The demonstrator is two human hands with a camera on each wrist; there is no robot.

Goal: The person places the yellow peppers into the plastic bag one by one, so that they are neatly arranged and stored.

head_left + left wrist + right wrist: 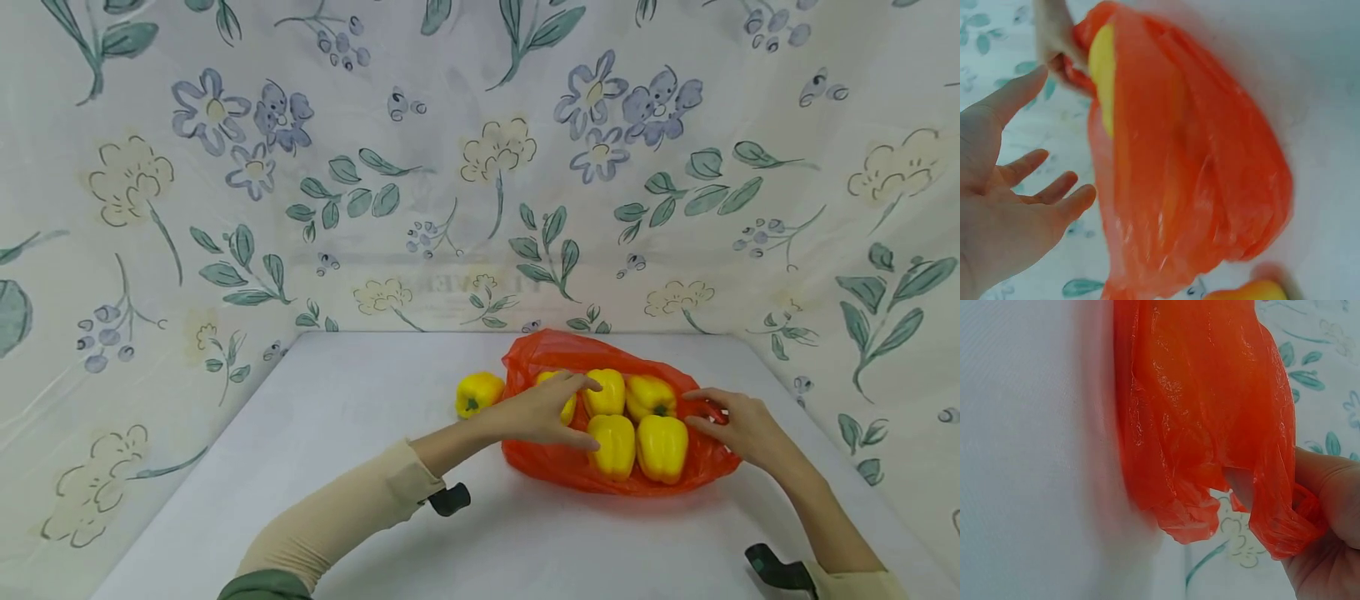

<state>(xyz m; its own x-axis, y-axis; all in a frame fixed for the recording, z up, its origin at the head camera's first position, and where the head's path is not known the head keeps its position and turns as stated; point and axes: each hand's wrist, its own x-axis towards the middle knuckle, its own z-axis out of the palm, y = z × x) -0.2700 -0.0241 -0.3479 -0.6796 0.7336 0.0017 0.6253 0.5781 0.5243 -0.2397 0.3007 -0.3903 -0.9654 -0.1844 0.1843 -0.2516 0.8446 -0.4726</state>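
Observation:
A red plastic bag [551, 354] lies on the table with its mouth facing up, and several yellow bell peppers [662, 450] sit inside it. Outside, at the bag's left, lies one more yellow bell pepper [478, 392], partly behind my left forearm. My left hand [542, 414] is over the left part of the bag, thumb and fingers spread, holding nothing; it hides part of one pepper. At the bag's right end my right hand [742, 423] grips the bag's gathered edge, and the right wrist view shows the bunched plastic between thumb and fingers.
The white table [375, 383] reaches back to a floral-patterned sheet [450, 225], which also hangs along both sides. Dark wrist-camera mounts [450, 500] stick out below both sleeves.

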